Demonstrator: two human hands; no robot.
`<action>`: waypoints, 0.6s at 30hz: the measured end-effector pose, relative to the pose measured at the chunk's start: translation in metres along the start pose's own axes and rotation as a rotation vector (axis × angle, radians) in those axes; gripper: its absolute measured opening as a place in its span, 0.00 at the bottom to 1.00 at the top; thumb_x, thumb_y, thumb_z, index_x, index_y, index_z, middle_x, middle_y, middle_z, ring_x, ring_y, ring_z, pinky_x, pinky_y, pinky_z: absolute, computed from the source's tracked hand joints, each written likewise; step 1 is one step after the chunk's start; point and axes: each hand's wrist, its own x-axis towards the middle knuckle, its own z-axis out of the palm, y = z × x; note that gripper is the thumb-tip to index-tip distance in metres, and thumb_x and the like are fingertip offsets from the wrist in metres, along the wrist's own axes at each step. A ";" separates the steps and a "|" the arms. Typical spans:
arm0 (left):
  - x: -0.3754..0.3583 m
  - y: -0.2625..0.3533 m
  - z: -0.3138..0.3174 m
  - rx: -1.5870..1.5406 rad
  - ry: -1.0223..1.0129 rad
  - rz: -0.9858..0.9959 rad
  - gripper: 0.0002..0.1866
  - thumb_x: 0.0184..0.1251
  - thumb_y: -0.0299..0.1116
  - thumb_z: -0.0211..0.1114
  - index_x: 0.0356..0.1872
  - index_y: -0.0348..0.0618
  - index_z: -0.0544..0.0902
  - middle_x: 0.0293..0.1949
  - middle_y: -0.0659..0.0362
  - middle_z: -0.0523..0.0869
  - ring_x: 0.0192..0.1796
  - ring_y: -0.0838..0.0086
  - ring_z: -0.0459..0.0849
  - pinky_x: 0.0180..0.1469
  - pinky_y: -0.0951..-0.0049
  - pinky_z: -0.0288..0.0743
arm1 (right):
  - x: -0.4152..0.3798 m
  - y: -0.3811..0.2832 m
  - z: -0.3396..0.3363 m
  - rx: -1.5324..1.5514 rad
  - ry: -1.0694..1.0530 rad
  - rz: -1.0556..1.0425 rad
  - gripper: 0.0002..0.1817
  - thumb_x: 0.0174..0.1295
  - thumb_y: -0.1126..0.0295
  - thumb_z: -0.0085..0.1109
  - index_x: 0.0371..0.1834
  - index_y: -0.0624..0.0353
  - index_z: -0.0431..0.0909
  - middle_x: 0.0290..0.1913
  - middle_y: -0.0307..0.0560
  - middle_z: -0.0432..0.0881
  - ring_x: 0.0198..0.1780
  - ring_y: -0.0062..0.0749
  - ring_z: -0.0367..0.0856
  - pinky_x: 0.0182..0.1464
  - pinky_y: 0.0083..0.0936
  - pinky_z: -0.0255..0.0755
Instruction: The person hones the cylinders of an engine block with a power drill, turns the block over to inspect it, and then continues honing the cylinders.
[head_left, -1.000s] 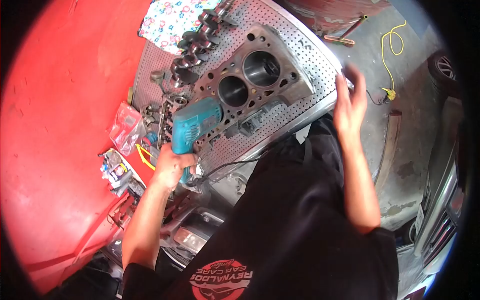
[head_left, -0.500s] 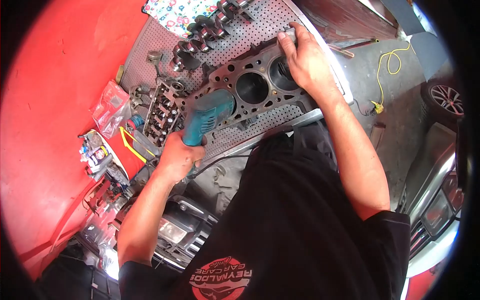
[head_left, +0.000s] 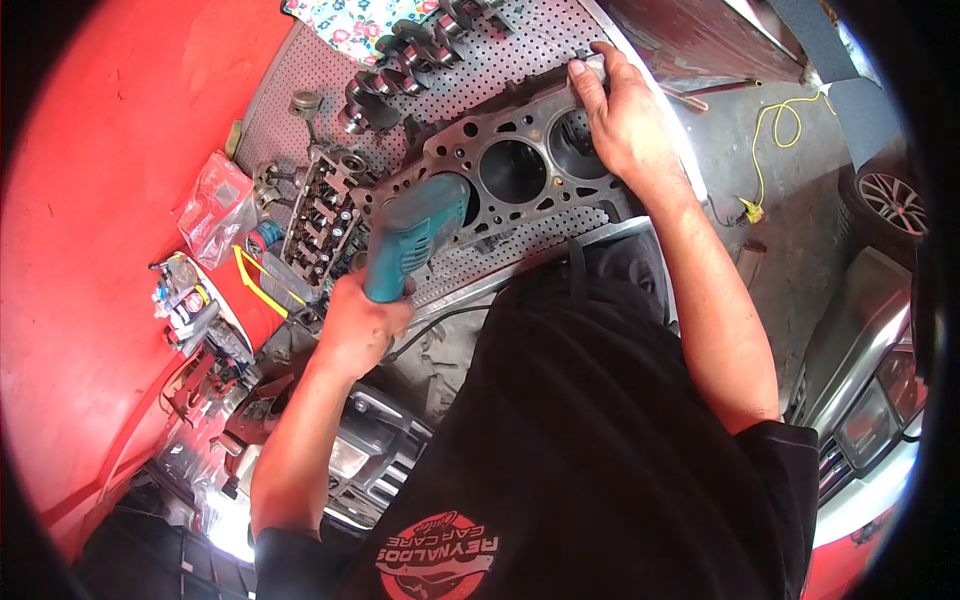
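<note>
A teal power tool [head_left: 400, 240] has its handle wrapped by the fingers of my left hand [head_left: 362, 322]. The head of the tool rests over the left part of a metal engine block [head_left: 545, 200], partly covering one cylinder bore; its underside is hidden. Two other round bores show to its right. On the block's upper right end lies my right hand [head_left: 632, 125], its thumb and fingers gripping the corner. The block sits on a perforated metal table [head_left: 560, 228].
A crankshaft [head_left: 408, 62] lies beyond the block, near a floral cloth [head_left: 350, 25]. Left of the block are a cylinder head [head_left: 325, 215], a piston [head_left: 305, 102] and a plastic bag [head_left: 215, 210]. A yellow cord [head_left: 762, 160] lies on the floor to the right.
The view has shifted slightly, so the block appears a little further right and lower. My left hand and the tool are slightly lower on the block's left part; my right hand keeps its grip.
</note>
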 end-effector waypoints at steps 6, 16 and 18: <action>-0.019 -0.002 -0.011 -0.055 -0.024 -0.003 0.08 0.57 0.21 0.65 0.38 0.34 0.83 0.25 0.62 0.82 0.25 0.79 0.78 0.29 0.74 0.71 | 0.000 0.002 0.002 0.007 0.019 -0.008 0.32 0.79 0.45 0.52 0.71 0.63 0.74 0.60 0.67 0.83 0.64 0.62 0.81 0.67 0.51 0.74; -0.047 0.009 -0.017 -0.041 -0.004 0.015 0.08 0.58 0.20 0.67 0.40 0.35 0.84 0.30 0.65 0.83 0.30 0.82 0.79 0.33 0.76 0.73 | 0.000 0.000 0.001 0.011 0.018 -0.004 0.32 0.79 0.45 0.52 0.71 0.62 0.74 0.60 0.65 0.84 0.64 0.61 0.81 0.66 0.50 0.74; -0.053 0.012 -0.018 -0.046 -0.010 0.008 0.09 0.58 0.19 0.67 0.40 0.34 0.84 0.31 0.65 0.84 0.30 0.82 0.79 0.33 0.76 0.73 | 0.000 0.000 0.001 0.013 0.014 -0.003 0.32 0.79 0.45 0.52 0.71 0.62 0.74 0.60 0.65 0.84 0.64 0.61 0.82 0.66 0.50 0.74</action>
